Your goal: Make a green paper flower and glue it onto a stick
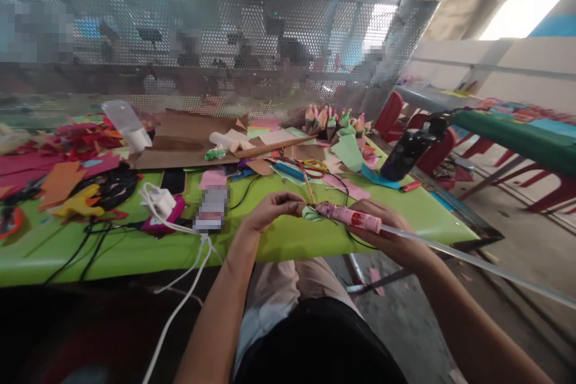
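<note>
In front of my lap, over the near edge of the table, both hands meet. My right hand [391, 228] is closed around a pink hot glue gun [348, 216] with red markings and a crusted front end. A long translucent glue stick [472, 259] runs out of its back toward the right. The fingers of my left hand [274, 210] pinch a small piece of folded light green paper [310, 213] at the glue gun's tip. A thin yellowish stick [309, 189] rises just behind the paper; whether it is joined to it I cannot tell.
The green-covered table [270, 246] carries paper scraps, a brown cardboard sheet [189, 138], folded paper cones [335, 120] and a dark bottle [411, 147]. White cables [175, 306] hang off the front edge beside a power bank [212, 210]. A perforated metal panel [202, 30] stands behind.
</note>
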`<action>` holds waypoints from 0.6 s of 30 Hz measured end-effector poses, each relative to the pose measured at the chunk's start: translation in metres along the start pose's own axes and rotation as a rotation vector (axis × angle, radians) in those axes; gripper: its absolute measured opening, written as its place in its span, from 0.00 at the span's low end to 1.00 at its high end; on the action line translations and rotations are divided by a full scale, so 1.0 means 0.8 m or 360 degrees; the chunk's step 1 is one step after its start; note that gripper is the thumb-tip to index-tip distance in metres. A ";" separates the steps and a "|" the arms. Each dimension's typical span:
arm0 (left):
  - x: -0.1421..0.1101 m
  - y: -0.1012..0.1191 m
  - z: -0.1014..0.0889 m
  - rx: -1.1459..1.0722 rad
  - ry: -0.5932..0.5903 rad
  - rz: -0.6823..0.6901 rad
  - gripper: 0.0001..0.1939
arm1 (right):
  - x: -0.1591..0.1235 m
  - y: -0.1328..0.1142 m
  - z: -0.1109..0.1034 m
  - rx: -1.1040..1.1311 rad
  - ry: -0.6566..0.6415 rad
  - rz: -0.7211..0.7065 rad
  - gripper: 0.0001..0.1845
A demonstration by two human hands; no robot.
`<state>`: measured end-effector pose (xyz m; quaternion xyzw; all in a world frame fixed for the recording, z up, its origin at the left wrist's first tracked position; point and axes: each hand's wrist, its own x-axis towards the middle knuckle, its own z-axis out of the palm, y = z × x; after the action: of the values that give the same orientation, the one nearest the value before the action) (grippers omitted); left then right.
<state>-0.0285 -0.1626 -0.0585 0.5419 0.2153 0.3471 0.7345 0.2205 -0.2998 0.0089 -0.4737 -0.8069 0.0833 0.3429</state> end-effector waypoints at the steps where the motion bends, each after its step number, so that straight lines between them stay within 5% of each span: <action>1: 0.000 0.000 0.000 0.0004 -0.0008 -0.0011 0.26 | 0.001 0.000 -0.002 -0.0044 -0.0008 -0.0040 0.12; 18: -0.001 -0.001 0.000 0.0016 -0.0078 -0.0055 0.25 | -0.001 0.009 -0.016 -0.0263 -0.0108 -0.0167 0.14</action>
<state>-0.0283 -0.1633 -0.0593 0.5501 0.2083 0.3198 0.7428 0.2336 -0.2990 0.0150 -0.4542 -0.8459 0.0143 0.2792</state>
